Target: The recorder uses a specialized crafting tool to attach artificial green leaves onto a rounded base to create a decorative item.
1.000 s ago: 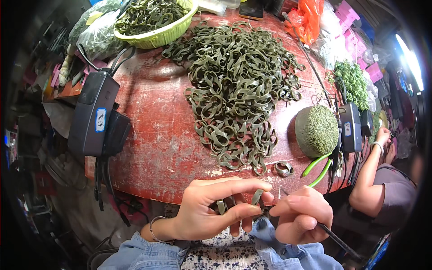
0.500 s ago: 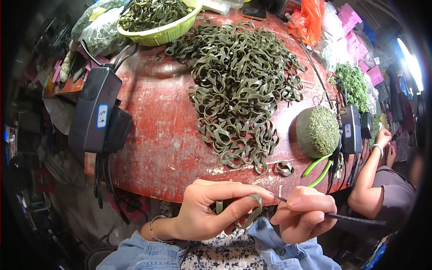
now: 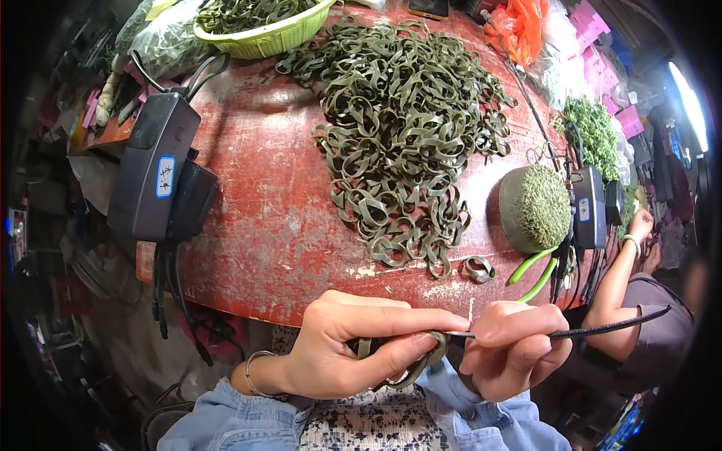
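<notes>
My left hand (image 3: pixel 338 349) pinches a small dark green rubber-like band loop (image 3: pixel 421 366) between thumb and forefinger, just off the table's front edge. Fingers of my right hand (image 3: pixel 511 349) are curled around a slim tool with a black handle (image 3: pixel 613 325) and a thin metal tip. That tip reaches the left forefinger's end, beside the band; whether it touches the band is hidden. A large heap of similar green loops (image 3: pixel 398 128) covers the middle of the worn red table (image 3: pixel 259 255). One loose loop (image 3: pixel 479 268) lies apart from it.
A yellow-green basket (image 3: pixel 271 41) of bands stands at the far left. Black cabled devices sit at the left (image 3: pixel 150 180) and right (image 3: pixel 589 207) edges. A round green block (image 3: pixel 535 209) and green-handled pliers (image 3: pixel 532 274) lie at right. Another person's arm (image 3: pixel 620 282) is beyond.
The tool's handle has swung upward at its far right end, and its metal tip now lies flatter by my left fingertip. My left thumb has shifted over the band. The view has tilted slightly.
</notes>
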{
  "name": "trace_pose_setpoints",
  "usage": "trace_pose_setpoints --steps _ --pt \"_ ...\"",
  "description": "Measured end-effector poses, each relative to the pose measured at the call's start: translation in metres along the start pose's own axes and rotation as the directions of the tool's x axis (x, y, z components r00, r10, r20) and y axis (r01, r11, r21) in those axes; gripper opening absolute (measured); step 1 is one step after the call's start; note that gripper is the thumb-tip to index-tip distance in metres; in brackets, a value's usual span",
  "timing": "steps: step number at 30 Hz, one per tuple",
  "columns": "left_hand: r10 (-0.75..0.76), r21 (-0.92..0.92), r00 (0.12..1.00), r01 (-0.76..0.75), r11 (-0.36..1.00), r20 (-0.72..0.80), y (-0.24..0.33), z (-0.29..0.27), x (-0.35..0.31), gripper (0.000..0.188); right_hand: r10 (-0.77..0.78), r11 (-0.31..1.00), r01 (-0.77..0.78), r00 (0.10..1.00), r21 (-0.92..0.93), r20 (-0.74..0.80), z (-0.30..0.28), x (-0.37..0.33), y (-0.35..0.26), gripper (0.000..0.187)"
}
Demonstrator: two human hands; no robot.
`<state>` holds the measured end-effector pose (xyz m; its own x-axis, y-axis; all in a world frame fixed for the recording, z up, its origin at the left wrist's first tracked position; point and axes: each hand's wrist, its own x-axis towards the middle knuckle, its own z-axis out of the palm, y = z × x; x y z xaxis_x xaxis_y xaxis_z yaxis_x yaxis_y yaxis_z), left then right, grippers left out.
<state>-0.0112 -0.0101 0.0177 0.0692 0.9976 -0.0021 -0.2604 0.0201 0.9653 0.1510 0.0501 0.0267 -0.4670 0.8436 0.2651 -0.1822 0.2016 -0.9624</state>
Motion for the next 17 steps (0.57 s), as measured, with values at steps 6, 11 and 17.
trace_pose_setpoints --steps 6,11,17 --pt "-0.006 0.005 1.000 0.006 1.000 0.006 0.0009 0.0006 0.0013 0.023 -0.021 1.000 0.020 1.000 0.016 0.015 -0.0039 0.0015 0.0011 0.042" --pt "0.000 0.031 1.000 -0.001 1.000 0.009 0.0002 0.0016 0.0029 0.023 0.070 0.998 -0.070 0.997 -0.002 0.034 -0.0062 0.0017 -0.0047 0.042" --pt "0.087 0.184 0.996 -0.086 0.979 0.004 -0.0031 0.0017 0.0062 0.025 0.050 0.998 -0.048 0.998 0.051 -0.028 -0.0052 0.0007 0.0000 0.039"
